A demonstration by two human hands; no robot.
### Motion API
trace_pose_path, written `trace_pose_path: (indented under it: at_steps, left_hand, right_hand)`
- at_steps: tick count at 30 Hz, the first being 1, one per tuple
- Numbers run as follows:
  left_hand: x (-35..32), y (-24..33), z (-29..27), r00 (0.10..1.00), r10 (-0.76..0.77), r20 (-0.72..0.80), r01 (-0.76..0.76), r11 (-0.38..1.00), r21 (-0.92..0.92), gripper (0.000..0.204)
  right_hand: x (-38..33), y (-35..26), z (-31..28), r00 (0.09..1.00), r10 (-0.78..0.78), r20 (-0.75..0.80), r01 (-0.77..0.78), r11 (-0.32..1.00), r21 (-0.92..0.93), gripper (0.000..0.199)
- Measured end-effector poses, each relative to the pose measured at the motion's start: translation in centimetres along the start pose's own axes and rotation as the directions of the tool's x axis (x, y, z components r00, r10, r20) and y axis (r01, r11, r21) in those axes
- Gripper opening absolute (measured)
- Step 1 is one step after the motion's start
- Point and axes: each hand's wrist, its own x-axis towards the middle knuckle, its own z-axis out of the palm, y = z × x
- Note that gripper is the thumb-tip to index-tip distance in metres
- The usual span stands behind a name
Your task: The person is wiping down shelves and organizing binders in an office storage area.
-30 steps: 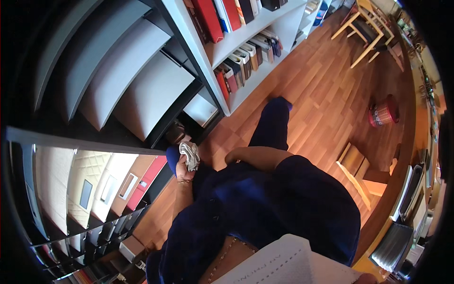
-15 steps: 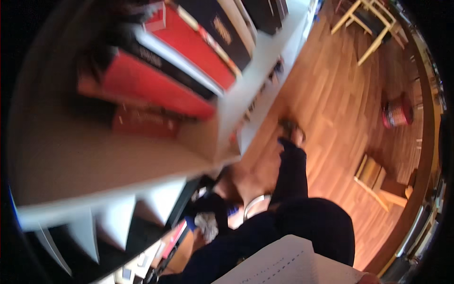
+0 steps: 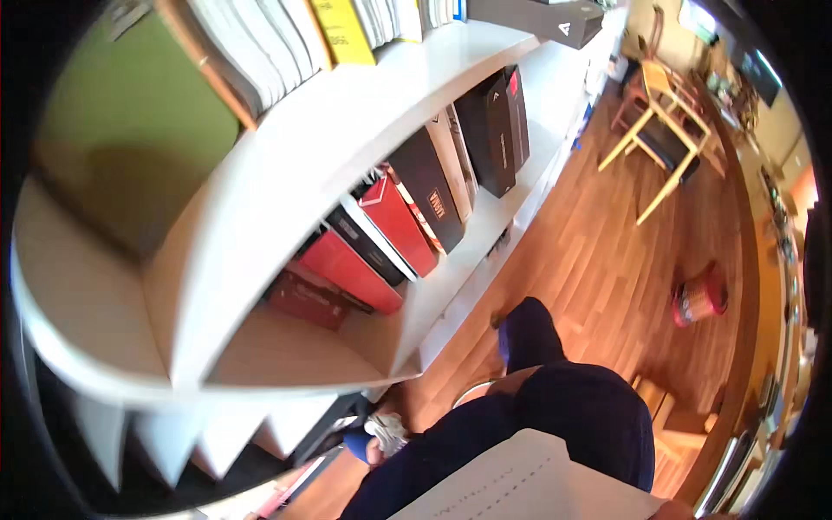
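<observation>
Low on the left, beside my dark trousers, my left hand (image 3: 374, 452) shows small and partly hidden below a blue cuff. It is closed on a crumpled white cloth (image 3: 388, 431). A white paper booklet or folded sheet (image 3: 520, 481) with faint lines of print lies across the bottom, in front of my body. At its right corner a sliver of my right hand (image 3: 674, 511) grips the edge; most of that hand is out of the picture. Nearest to my left hand is the end of a white bookshelf (image 3: 286, 392).
Red and black binders and boxes (image 3: 433, 186) stand in the shelf; magazines (image 3: 251, 52) line the level above. On the wooden floor are a chair (image 3: 663, 130), a red bin (image 3: 700, 296) and a low wooden stool (image 3: 654, 403). A long counter (image 3: 752, 260) edges the right.
The view has swung up and back, so the upper shelf shows and the binders look smaller. My leg has shifted in a step. Both hands keep their hold.
</observation>
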Motion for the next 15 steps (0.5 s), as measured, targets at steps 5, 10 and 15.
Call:
trace_pose_path:
  at_steps: [5,10,15]
  left_hand:
    - [-1.0,-12.5,3.2,0.973,0.227,0.036,-0.222,0.968,-0.119,0.047]
    - [-0.6,-15.3,5.8,0.981,0.148,-0.128,-0.177,0.949,-0.263,0.043]
    - [1.7,-15.9,6.7,1.0,0.02,0.021,-0.021,1.0,0.02,0.045]
  right_hand:
    - [-4.9,6.7,6.6,0.991,0.041,0.128,-0.039,0.999,-0.016,0.022]
    - [-6.3,7.4,13.8,0.96,-0.037,0.278,0.041,0.999,-0.011,0.022]
    - [-7.2,9.4,12.2,0.994,-0.063,-0.086,0.08,0.974,0.211,0.029]
